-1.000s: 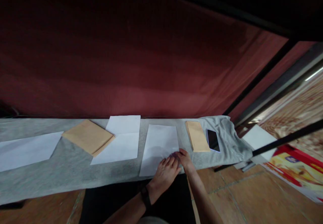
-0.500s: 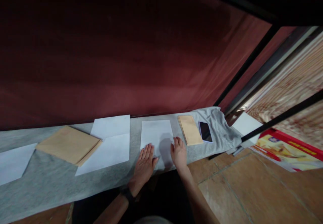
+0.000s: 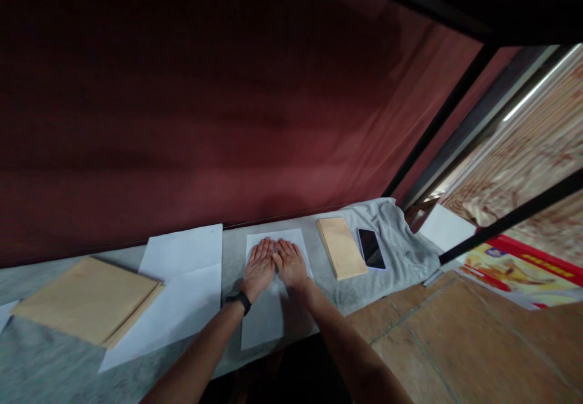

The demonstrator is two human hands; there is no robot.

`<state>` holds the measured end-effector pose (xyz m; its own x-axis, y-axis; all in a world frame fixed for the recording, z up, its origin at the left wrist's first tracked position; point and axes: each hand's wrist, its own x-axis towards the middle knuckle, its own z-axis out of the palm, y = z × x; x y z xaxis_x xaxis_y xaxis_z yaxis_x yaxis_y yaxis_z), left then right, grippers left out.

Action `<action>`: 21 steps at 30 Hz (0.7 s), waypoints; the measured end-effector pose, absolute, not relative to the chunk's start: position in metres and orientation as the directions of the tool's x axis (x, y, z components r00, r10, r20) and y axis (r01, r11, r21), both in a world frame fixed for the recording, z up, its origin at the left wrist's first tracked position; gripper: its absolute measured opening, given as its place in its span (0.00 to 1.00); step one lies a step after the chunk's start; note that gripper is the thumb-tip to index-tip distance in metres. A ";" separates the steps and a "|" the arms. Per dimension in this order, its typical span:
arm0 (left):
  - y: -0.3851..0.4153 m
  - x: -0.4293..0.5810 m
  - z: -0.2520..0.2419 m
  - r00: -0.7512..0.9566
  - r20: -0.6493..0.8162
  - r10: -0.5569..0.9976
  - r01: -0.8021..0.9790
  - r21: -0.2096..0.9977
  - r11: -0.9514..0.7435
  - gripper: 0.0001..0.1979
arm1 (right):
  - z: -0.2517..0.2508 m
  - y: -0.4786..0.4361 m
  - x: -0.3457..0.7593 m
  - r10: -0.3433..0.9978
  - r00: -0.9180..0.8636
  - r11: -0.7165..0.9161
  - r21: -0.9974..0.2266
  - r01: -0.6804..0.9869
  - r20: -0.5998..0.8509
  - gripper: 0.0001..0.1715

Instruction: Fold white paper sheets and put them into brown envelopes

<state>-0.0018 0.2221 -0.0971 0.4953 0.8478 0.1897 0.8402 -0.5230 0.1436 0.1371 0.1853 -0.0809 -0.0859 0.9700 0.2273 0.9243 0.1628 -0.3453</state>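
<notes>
A white sheet of paper [image 3: 264,322] lies on the grey cloth [image 3: 319,288] in front of me. My left hand [image 3: 259,267], with a black band on its wrist, rests flat on the sheet's upper part, fingers stretched out. Beside it, my right hand [image 3: 290,264] also lies flat on the paper with fingers extended; the two hands touch or nearly touch at the thumbs. Neither holds anything. To the right of the sheet is a small stack of brown envelopes [image 3: 342,249].
A phone [image 3: 371,249] lies right of the envelopes. Larger brown envelopes [image 3: 88,301] overlap creased white paper [image 3: 191,294] at left, with another sheet [image 3: 5,314] at the edge. A red panel [image 3: 228,149] rises behind. A colourful box [image 3: 523,270] stands right.
Both hands have moved forward on the sheet and come together. The view has shifted, so the papers at the left sit lower and further left.
</notes>
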 end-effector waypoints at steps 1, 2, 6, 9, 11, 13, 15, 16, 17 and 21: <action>0.229 -0.003 -0.099 0.483 0.204 0.852 0.845 0.145 -0.514 0.30 | -0.083 0.190 0.140 0.972 -0.077 0.149 -0.325 0.934 0.222 0.27; 0.235 -0.005 -0.100 0.466 0.218 0.857 0.853 0.147 -0.501 0.30 | -0.084 0.195 0.143 0.974 -0.065 0.132 -0.312 0.941 0.215 0.28; 0.255 -0.012 -0.103 0.402 0.236 0.885 0.885 0.147 -0.441 0.31 | -0.089 0.211 0.157 0.984 0.010 0.046 -0.309 0.950 0.178 0.30; 0.263 -0.018 -0.103 0.353 0.238 0.905 0.906 0.155 -0.394 0.32 | -0.089 0.217 0.169 0.984 0.082 -0.026 -0.329 0.944 0.156 0.32; 0.264 -0.022 -0.103 0.326 0.245 0.913 0.915 0.162 -0.370 0.32 | -0.087 0.220 0.177 0.981 0.128 -0.072 -0.333 0.940 0.148 0.33; 0.263 -0.023 -0.103 0.306 0.248 0.919 0.921 0.166 -0.351 0.32 | -0.083 0.220 0.182 0.975 0.170 -0.113 -0.331 0.937 0.146 0.33; 0.262 -0.024 -0.103 0.295 0.243 0.924 0.925 0.172 -0.340 0.31 | -0.080 0.218 0.182 0.964 0.220 -0.159 -0.336 0.928 0.152 0.33; 0.261 -0.024 -0.103 0.291 0.239 0.926 0.925 0.176 -0.336 0.31 | -0.078 0.215 0.180 0.956 0.246 -0.180 -0.343 0.922 0.161 0.33; 0.261 -0.024 -0.103 0.290 0.235 0.928 0.925 0.181 -0.335 0.31 | -0.077 0.210 0.176 0.949 0.262 -0.189 -0.352 0.917 0.175 0.33; 0.265 -0.025 -0.096 0.309 0.230 0.923 0.909 0.214 -0.357 0.32 | -0.081 0.174 0.150 0.963 0.117 -0.019 -0.373 0.928 0.241 0.33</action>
